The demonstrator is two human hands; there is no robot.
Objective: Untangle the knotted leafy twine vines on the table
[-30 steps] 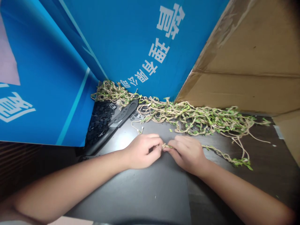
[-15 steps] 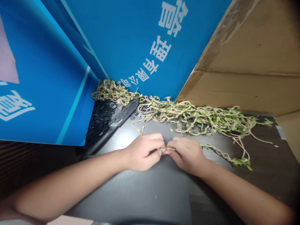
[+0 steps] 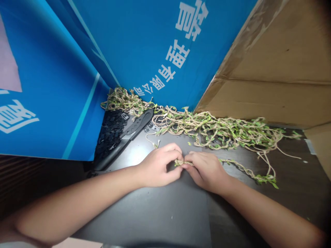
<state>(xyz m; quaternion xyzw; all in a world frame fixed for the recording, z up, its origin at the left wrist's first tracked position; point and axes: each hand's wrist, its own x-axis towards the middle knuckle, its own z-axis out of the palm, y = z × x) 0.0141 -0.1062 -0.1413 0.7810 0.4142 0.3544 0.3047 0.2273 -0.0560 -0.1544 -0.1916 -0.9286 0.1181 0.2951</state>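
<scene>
Near the middle of the head view, my right hand [image 3: 207, 170] pinches a leafy twine garland [image 3: 240, 167], tan cord with small green leaves. Its short end pokes out to the left of the right fingertips, inside the curve of the left thumb and forefinger. My left hand [image 3: 159, 167] is curled around that end, its fingertips meeting those of the right hand. From the right hand the strand runs rightward over the dark table to a leafy bend. Behind both hands lies a long tangled heap of the same garland [image 3: 232, 131].
A black-handled cutter knife [image 3: 124, 139] lies left of the heap, beside small black pieces [image 3: 110, 131]. Another garland bundle [image 3: 124, 100] sits at the back left. Blue printed panels [image 3: 155, 41] and a cardboard wall [image 3: 271, 86] enclose the table's back.
My left thumb and forefinger have loosened and parted a little, baring the garland's end between them. My right hand keeps its pinch in nearly the same place.
</scene>
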